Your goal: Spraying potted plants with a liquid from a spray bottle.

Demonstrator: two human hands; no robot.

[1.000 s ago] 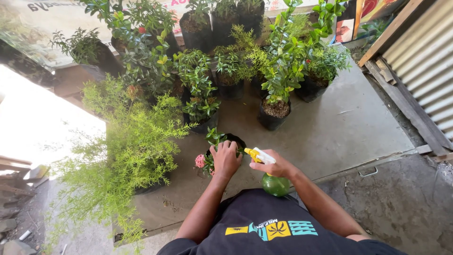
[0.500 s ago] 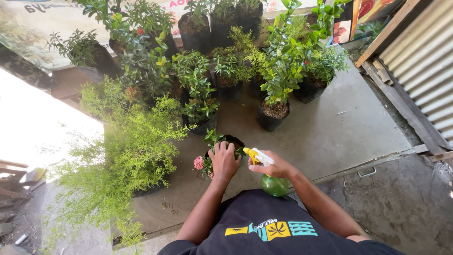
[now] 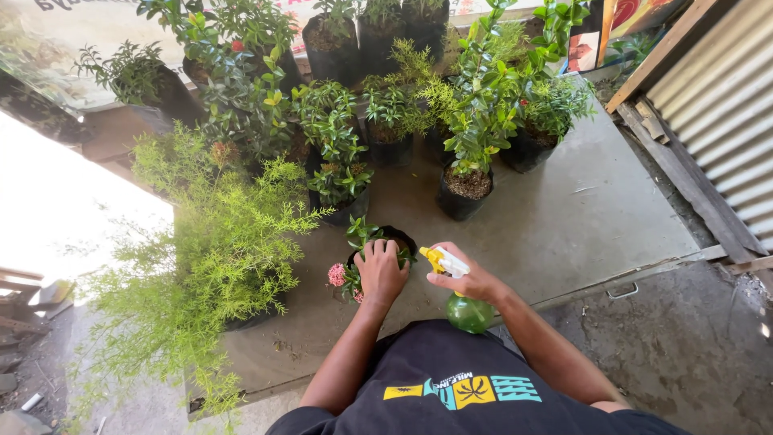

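Note:
My left hand (image 3: 380,272) rests on the rim of a small black pot (image 3: 397,240) that holds a low plant with a pink flower cluster (image 3: 336,275). My right hand (image 3: 471,282) grips a green spray bottle (image 3: 469,312) with a yellow and white trigger head (image 3: 441,259), its nozzle pointing left toward the pot. Both hands are just in front of my chest, above the grey concrete slab (image 3: 564,217).
A feathery light-green bush (image 3: 205,258) spreads at the left. Several potted plants in black bags, one (image 3: 465,185) close behind the small pot, crowd the back. A corrugated metal wall (image 3: 721,113) and wooden beam (image 3: 684,181) run along the right.
Hardly anything differs; my hands keep their hold on the pot and the spray bottle, with only a slight shift of the view.

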